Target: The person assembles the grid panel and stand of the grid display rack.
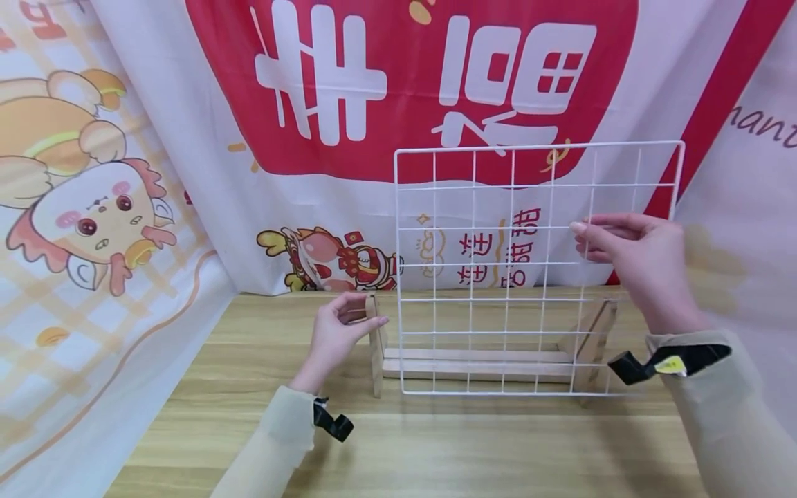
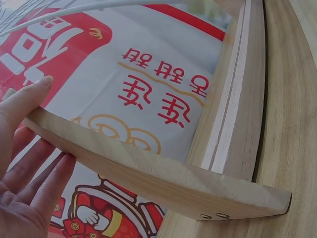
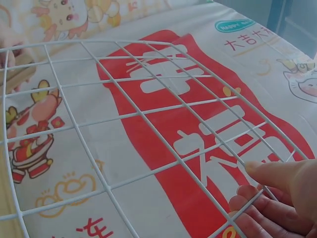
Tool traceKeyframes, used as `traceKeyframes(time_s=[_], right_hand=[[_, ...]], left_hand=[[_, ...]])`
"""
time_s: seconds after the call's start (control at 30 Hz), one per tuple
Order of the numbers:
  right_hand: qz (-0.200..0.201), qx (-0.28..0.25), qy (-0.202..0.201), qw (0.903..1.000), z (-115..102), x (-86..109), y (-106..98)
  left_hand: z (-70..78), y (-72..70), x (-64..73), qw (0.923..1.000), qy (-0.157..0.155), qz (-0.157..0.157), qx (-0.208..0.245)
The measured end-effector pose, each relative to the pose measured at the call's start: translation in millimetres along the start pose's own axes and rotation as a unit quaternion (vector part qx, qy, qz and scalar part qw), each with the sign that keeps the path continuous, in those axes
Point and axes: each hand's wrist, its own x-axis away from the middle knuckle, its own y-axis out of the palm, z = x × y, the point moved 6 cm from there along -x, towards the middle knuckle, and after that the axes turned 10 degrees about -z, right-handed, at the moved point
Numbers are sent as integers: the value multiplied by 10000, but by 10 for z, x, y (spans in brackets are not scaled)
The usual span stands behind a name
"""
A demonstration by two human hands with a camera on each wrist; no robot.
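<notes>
Grid (image 1: pixel 547 263) pinched in our right hand (image 1: pixel 641 256), we clamp the stand (image 1: pixel 486 356) at its left end with our left hand (image 1: pixel 336 332).

Behind everything, we see a white cloth (image 1: pixel 336 200) with a red panel (image 1: pixel 411 83) at top centre, bearing large white characters turned sideways. Orange-checked fabric (image 1: pixel 68 387) with a cartoon animal (image 1: pixel 81 187) fills the left side. We find a pale wood-grained tabletop (image 1: pixel 498 449) along the bottom. In the right wrist view, the bluish upper-right corner (image 3: pixel 282 22) is too blurred to identify.
</notes>
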Motion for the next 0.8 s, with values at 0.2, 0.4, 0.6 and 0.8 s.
traceKeyframes(time_s=[0.2,0.4,0.6,0.8], right_hand=[[-2,211,50,9998,-198,-112,44],[-24,254,133,9996,-435,-253,76],[59,59,203,9998,-640,-424,99],[10,-43,181,9998,-801,-573,136]], left_hand=[[-19,6,8,10000,63,-5,4],[-15,-13,1,9998,152,51,-88],[0,-19,-2,9997,231,93,-22],[12,-8,-7,9992,367,116,105]])
